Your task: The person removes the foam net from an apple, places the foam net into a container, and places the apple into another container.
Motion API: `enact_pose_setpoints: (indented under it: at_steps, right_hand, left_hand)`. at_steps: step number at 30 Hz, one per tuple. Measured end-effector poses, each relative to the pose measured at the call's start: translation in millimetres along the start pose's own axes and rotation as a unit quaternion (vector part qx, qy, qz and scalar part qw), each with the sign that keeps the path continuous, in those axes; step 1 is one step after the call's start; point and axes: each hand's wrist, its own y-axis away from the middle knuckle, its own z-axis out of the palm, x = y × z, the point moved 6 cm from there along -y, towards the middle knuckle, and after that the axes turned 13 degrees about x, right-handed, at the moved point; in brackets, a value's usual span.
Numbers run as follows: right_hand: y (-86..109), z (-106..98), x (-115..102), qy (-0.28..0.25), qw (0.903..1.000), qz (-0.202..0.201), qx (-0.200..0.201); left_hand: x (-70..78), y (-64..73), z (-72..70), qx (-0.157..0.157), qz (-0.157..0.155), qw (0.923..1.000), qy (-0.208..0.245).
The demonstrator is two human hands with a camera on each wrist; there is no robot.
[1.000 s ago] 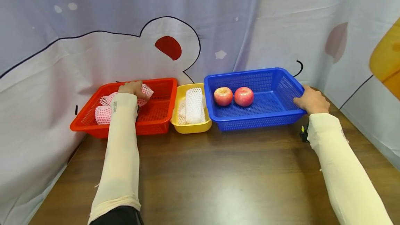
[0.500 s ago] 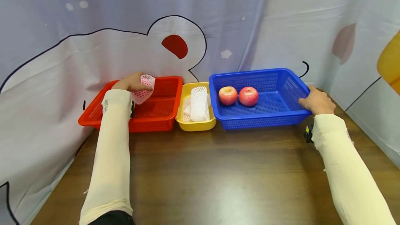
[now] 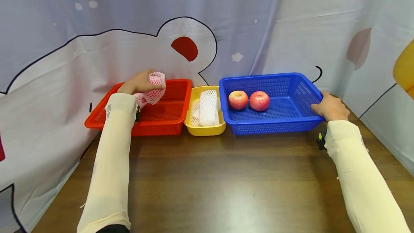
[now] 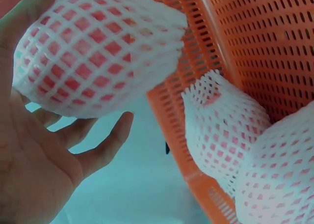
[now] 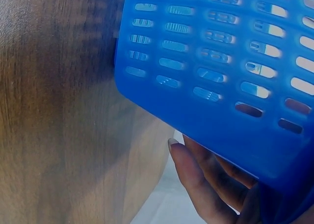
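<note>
My left hand (image 3: 139,83) grips an apple in a foam net (image 3: 157,81), raised over the back of the red basket (image 3: 165,129). In the left wrist view the net's white mesh shows red skin beneath, with thumb and fingers around it. Two more netted fruits, a smaller-looking one (image 4: 223,128) and a nearer one (image 4: 282,172), lie in that basket. My right hand (image 3: 331,107) holds the right end of the blue basket (image 3: 275,127). Its fingers (image 5: 189,172) reach under the basket in the right wrist view. Two bare apples, one yellowish (image 3: 238,100) and one redder (image 3: 259,101), sit side by side inside.
Between the larger baskets stands a small yellow basket (image 3: 207,131) holding white foam nets (image 3: 208,107). All three baskets are along the back of the brown wooden table (image 3: 223,175). A printed curtain (image 3: 129,53) hangs right behind them.
My left hand has lifted the netted apple up from inside the red basket towards its back edge. The right hand stays on the blue basket. The head view has shifted slightly.
</note>
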Motion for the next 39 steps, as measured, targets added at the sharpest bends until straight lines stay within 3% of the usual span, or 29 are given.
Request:
enact_pose_setpoints:
  at_steps: [20, 39]
  right_hand:
    - [1.4, 0.5, -1.0, 0.001, 1.0000, 0.007, -0.004]
    - [-1.0, 1.1, 0.2, 0.001, 1.0000, 0.006, 0.003]
  left_hand:
    - [16.2, 24.4, -11.6, 0.061, 0.027, 0.9976, -0.018]
    - [66.2, 58.4, -6.8, 0.148, 0.120, 0.9816, 0.015]
